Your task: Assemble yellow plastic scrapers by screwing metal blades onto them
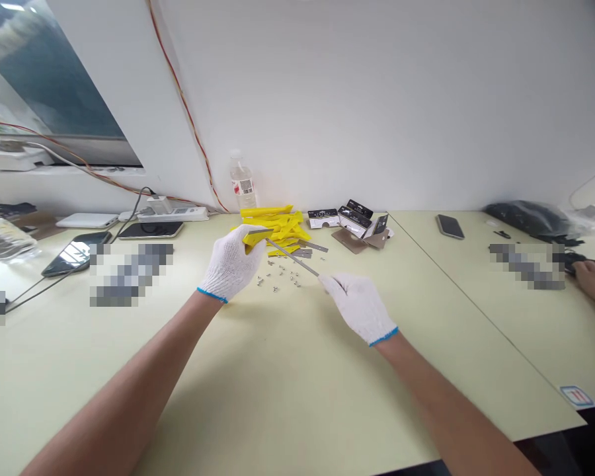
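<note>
From the head view, your gloved left hand is closed around a yellow plastic piece, just in front of the yellow pile. Your gloved right hand pinches the end of a thin metal strip, whose far end reaches the yellow piece. Small screws lie scattered just in front of the pile, and a water bottle stands behind it.

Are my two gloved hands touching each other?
Apart: the head view shows a gap between the left hand and right hand, with a metal strip spanning it.
</note>
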### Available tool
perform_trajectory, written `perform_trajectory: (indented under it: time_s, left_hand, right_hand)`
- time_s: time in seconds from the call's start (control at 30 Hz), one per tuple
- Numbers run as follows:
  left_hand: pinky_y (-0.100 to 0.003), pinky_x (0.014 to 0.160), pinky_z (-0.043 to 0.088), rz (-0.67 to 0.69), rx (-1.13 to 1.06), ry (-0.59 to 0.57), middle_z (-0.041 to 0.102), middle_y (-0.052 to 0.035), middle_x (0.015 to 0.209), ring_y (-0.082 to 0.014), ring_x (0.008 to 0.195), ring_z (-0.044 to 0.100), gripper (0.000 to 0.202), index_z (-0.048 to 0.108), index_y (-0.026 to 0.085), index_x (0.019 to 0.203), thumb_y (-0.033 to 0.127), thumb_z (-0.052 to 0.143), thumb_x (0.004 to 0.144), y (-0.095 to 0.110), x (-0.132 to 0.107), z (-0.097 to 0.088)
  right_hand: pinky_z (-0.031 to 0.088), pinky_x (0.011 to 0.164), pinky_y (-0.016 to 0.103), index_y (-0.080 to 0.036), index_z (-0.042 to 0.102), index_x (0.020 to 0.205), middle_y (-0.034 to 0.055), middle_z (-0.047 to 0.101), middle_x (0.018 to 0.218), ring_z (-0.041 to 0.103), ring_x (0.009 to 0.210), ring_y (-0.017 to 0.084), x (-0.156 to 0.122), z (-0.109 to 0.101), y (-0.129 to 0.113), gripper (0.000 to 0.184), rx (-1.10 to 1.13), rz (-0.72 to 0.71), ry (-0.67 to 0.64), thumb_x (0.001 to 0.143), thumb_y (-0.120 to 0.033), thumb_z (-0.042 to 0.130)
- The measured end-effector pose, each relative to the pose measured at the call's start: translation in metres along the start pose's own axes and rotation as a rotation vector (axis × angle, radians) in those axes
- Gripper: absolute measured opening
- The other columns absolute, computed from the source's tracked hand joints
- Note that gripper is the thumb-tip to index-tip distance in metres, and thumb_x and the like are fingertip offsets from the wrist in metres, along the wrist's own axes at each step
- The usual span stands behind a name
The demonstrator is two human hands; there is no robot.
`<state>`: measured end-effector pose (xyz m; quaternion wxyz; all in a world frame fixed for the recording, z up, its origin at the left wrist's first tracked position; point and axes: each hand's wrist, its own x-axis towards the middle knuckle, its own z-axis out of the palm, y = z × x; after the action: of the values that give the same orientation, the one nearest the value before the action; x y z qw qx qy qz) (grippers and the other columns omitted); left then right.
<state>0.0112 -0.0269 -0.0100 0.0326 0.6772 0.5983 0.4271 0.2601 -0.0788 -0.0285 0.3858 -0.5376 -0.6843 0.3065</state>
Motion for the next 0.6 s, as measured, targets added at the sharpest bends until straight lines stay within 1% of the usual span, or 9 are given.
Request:
perform_trajectory:
  time_s: [0.03, 0.1, 0.23, 0.3, 0.37, 0.4, 0.43, 0.5, 0.6]
  left_hand:
    - [-0.033, 0.086, 0.055, 0.017, 0.005, 0.008, 0.079, -0.0084, 0.105, -0.0208, 0.081, 0.071, 0.034, 0.076, 0.021, 0.119, 0.025, 0.062, 0.088, 0.0, 0.0, 0.0]
    - [-0.033, 0.087, 0.055, 0.05, 0.02, 0.014, 0.079, -0.0082, 0.106, -0.0208, 0.082, 0.072, 0.034, 0.076, 0.021, 0.119, 0.025, 0.062, 0.089, -0.001, 0.0, 0.001]
    - [-0.032, 0.085, 0.055, 0.071, 0.014, -0.015, 0.08, -0.0073, 0.104, -0.0201, 0.08, 0.071, 0.033, 0.076, 0.022, 0.118, 0.027, 0.062, 0.089, -0.005, 0.0, 0.003]
    - [-0.032, 0.083, 0.055, 0.06, 0.013, -0.027, 0.08, -0.0069, 0.102, -0.0193, 0.076, 0.07, 0.033, 0.076, 0.022, 0.118, 0.027, 0.063, 0.088, -0.006, 0.0, 0.004]
    - [-0.032, 0.082, 0.055, 0.03, 0.02, -0.023, 0.079, -0.0069, 0.099, -0.0193, 0.075, 0.069, 0.034, 0.076, 0.022, 0.118, 0.028, 0.063, 0.088, -0.006, 0.001, 0.004]
    - [-0.032, 0.082, 0.055, 0.012, 0.018, -0.022, 0.079, -0.0071, 0.099, -0.0196, 0.075, 0.07, 0.033, 0.076, 0.022, 0.118, 0.028, 0.063, 0.088, -0.006, 0.001, 0.004]
    - [-0.032, 0.082, 0.055, -0.003, 0.014, -0.02, 0.079, -0.0072, 0.099, -0.02, 0.076, 0.07, 0.033, 0.076, 0.022, 0.117, 0.028, 0.063, 0.087, -0.005, 0.001, 0.003]
    - [-0.032, 0.082, 0.055, -0.02, 0.004, -0.021, 0.079, -0.0073, 0.1, -0.0209, 0.08, 0.071, 0.033, 0.076, 0.022, 0.117, 0.026, 0.063, 0.087, -0.003, 0.001, 0.002]
    - [-0.031, 0.08, 0.054, -0.028, 0.013, -0.01, 0.079, -0.0066, 0.098, -0.022, 0.082, 0.071, 0.034, 0.075, 0.023, 0.118, 0.026, 0.062, 0.087, -0.002, 0.001, -0.001]
  right_hand:
    - [0.019, 0.045, 0.017, -0.013, 0.054, 0.063, 0.0091, 0.043, 0.058, 0.038, 0.05, 0.003, 0.0, 0.001, 0.003, 0.07, -0.023, 0.033, -0.044, 0.104, -0.064, 0.029]
    - [0.021, 0.046, 0.017, -0.014, 0.057, 0.069, 0.008, 0.048, 0.064, 0.037, 0.052, 0.003, -0.001, -0.008, 0.006, 0.064, -0.018, 0.164, -0.161, 0.101, -0.066, 0.038]
    - [0.02, 0.046, 0.018, -0.015, 0.06, 0.084, 0.0054, 0.049, 0.067, 0.031, 0.049, 0.002, -0.006, -0.025, -0.004, 0.062, 0.109, 0.428, -0.358, 0.095, -0.074, 0.044]
    - [0.016, 0.048, 0.019, -0.018, 0.061, 0.09, 0.0044, 0.051, 0.068, 0.025, 0.047, 0.0, -0.008, -0.027, -0.012, 0.063, 0.207, 0.482, -0.448, 0.095, -0.078, 0.041]
    - [0.014, 0.049, 0.02, -0.019, 0.058, 0.09, 0.0039, 0.052, 0.07, 0.022, 0.047, -0.001, -0.009, -0.026, -0.015, 0.06, 0.271, 0.498, -0.518, 0.094, -0.077, 0.043]
    - [0.015, 0.05, 0.02, -0.019, 0.057, 0.088, 0.0039, 0.053, 0.071, 0.024, 0.047, -0.001, -0.008, -0.024, -0.015, 0.056, 0.249, 0.478, -0.516, 0.093, -0.074, 0.048]
    - [0.017, 0.049, 0.02, -0.018, 0.055, 0.086, 0.0041, 0.054, 0.071, 0.027, 0.047, 0.0, -0.008, -0.022, -0.013, 0.052, 0.172, 0.424, -0.472, 0.092, -0.07, 0.053]
    - [0.025, 0.05, 0.02, -0.016, 0.053, 0.083, 0.005, 0.054, 0.071, 0.039, 0.052, 0.003, -0.006, -0.016, -0.005, 0.046, -0.046, 0.269, -0.301, 0.09, -0.062, 0.06]
    - [0.032, 0.055, 0.021, -0.013, 0.053, 0.079, 0.0085, 0.055, 0.075, 0.051, 0.066, 0.011, -0.004, -0.005, 0.007, 0.046, -0.254, 0.071, -0.057, 0.092, -0.057, 0.055]
